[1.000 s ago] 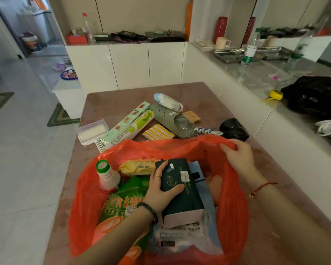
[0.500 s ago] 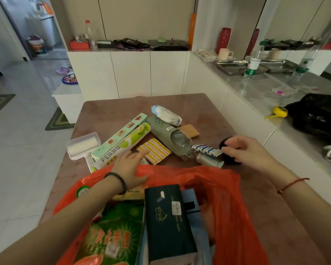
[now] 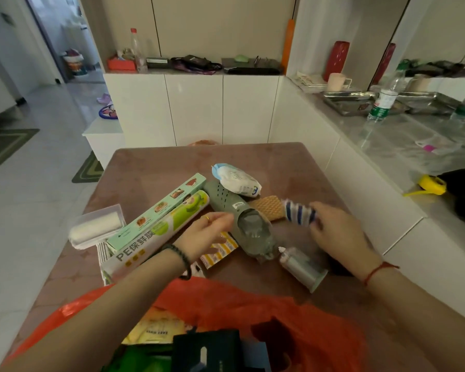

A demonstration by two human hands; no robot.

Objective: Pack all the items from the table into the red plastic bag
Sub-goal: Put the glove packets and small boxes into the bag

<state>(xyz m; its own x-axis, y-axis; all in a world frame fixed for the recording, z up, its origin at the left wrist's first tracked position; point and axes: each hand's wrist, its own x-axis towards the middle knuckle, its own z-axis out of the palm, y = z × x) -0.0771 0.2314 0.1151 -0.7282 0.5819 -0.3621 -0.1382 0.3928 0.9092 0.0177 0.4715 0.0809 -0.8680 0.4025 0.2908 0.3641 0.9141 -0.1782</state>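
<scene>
The red plastic bag (image 3: pixel 253 312) lies open at the table's near edge with a dark green box, a yellow packet and a green pouch inside. My right hand (image 3: pixel 336 232) pinches a blue-and-white striped packet (image 3: pixel 298 212), lifted above the table. My left hand (image 3: pixel 204 234) hovers with relaxed fingers over a yellow striped packet (image 3: pixel 223 251), beside a green slipper (image 3: pixel 226 202) that holds a clear bottle (image 3: pixel 255 232). A grey tube (image 3: pixel 302 267) lies near the bag.
On the brown table (image 3: pixel 279 162) also lie a cling-film roll (image 3: pixel 159 232), a mint green box (image 3: pixel 159 208), a white roller in a case (image 3: pixel 97 229), a white pouch (image 3: pixel 236 179) and a waffle sponge (image 3: pixel 270 206). White counters stand at the right and behind.
Both hands left the bag and reached forward over the table. My right hand picked up the striped packet; my left hand moved from the bag rim to above the yellow packet.
</scene>
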